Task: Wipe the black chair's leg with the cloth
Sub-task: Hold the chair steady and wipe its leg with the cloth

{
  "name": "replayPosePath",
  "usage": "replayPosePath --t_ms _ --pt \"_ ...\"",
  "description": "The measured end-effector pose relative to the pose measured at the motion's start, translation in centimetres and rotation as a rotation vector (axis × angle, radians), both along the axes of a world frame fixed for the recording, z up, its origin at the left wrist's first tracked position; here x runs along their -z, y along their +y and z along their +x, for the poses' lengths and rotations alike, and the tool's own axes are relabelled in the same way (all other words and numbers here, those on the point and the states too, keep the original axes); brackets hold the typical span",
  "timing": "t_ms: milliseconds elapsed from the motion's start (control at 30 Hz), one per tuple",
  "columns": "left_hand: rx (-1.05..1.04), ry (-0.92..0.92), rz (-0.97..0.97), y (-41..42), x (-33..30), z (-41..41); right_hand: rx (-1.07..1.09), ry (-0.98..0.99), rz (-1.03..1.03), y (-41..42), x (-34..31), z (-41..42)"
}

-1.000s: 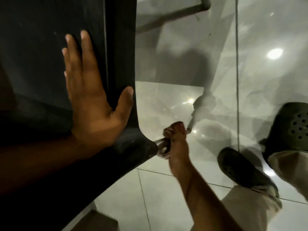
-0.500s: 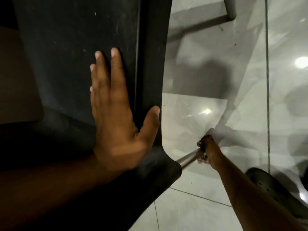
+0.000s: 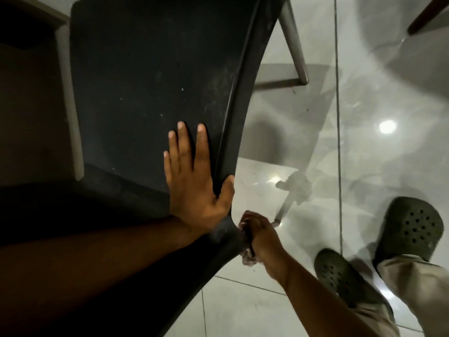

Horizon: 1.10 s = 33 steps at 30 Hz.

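Looking down from the head cam here. The black chair (image 3: 150,76) fills most of the left side of my view, seat surface dusty with little pale specks on it. My left hand (image 3: 194,181) is flat on the seat, fingers spread and pointing away from me, thumb hooked over the raised right edge of the seat. So that one is open and just pressing, not holding anything.

My right hand (image 3: 258,235) is down at the near right corner of the seat, curled tight around the chair leg (image 3: 277,223) right where it comes out from under the plastic. The cloth (image 3: 247,260) is bunched inside that fist. I can only see a pale bit poking out at the bottom of the hand and a sliver at the top by the knuckles, so colour and size are hard to call. The leg is a thin metal tube and only its short far end shows past my fingers, touching the glossy tile floor (image 3: 243,302), with its reflection running on from there.

Another chair leg (image 3: 295,45) angles down to the floor at the top. My two dark perforated clogs (image 3: 410,227) sit on the tiles at lower right, light trousers over them. There's a bright lamp reflection (image 3: 387,126) on the floor too.
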State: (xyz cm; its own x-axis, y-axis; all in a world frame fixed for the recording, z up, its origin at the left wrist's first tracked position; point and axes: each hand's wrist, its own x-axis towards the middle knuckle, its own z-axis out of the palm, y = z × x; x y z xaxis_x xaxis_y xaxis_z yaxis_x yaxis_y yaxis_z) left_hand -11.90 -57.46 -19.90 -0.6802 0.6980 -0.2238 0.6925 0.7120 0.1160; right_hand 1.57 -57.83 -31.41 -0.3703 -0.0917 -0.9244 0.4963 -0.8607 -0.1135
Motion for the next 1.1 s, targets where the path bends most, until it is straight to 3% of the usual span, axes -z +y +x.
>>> replayPosePath --t_ms 267,333,533,667,867,967,1100 --pt "-0.008 -0.005 0.042 -0.2 0.5 -0.1 -0.125 -0.199 -0.004 -2.3 15.2 1.2" --pt "-0.004 -0.011 0.052 -0.3 0.6 0.2 -0.183 -0.288 -0.056 -2.3 17.4 1.4" --pt "0.041 -0.025 0.064 -0.6 0.4 -0.1 -0.275 -0.232 0.028 -2.5 18.7 1.8" --pt "0.019 -0.023 0.048 -0.3 0.0 0.1 -0.283 -0.183 0.080 -1.9 15.3 2.1" --pt "0.032 -0.079 -0.130 0.4 -1.4 -0.1 -0.169 0.033 -0.062 3.8 1.9 3.3" --pt "0.052 -0.108 -0.311 1.1 -3.3 -0.2 -0.060 0.137 0.029 9.5 -5.7 5.5" --pt "0.030 -0.168 -0.543 5.6 -7.2 0.6 0.059 0.173 0.317 21.1 -15.4 9.1"
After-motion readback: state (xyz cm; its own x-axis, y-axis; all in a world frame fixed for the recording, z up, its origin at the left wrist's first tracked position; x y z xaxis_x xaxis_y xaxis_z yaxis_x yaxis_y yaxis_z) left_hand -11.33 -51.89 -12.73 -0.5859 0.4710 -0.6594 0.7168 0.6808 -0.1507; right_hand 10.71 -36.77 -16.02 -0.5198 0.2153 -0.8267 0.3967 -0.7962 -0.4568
